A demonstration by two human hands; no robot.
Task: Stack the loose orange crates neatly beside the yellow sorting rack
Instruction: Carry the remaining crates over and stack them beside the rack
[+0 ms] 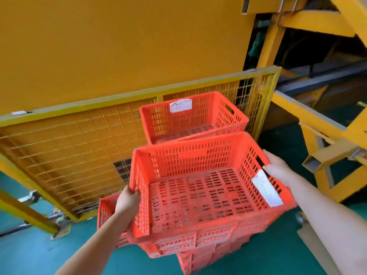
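- The left hand (127, 199) is reaching forward on a bare, nearly straight forearm, its fingers (133, 192) curling over the left rim of the near orange crate (198, 195) and clenching it, thumb side lying outside the wall.
- The right hand (277, 167) is coming in from the lower right on a bare forearm, wrist bent slightly inward, its fingers wrapping the crate's right wall at the handle slot, gripping it.
- The near orange crate is sitting tilted, its left side lower, on top of a stack of orange crates (198, 247) standing on the green floor (29, 251).
- A white label (267, 189) is lying against the inside of its right wall, just below the right hand.
- A second open crate (194, 118), bearing a white paper tag (180, 105), is standing just behind, against the yellow mesh panel (69, 145) of the yellow sorting rack (119, 46).
- Another orange crate (106, 211) is showing partly behind the left forearm, low by the floor.
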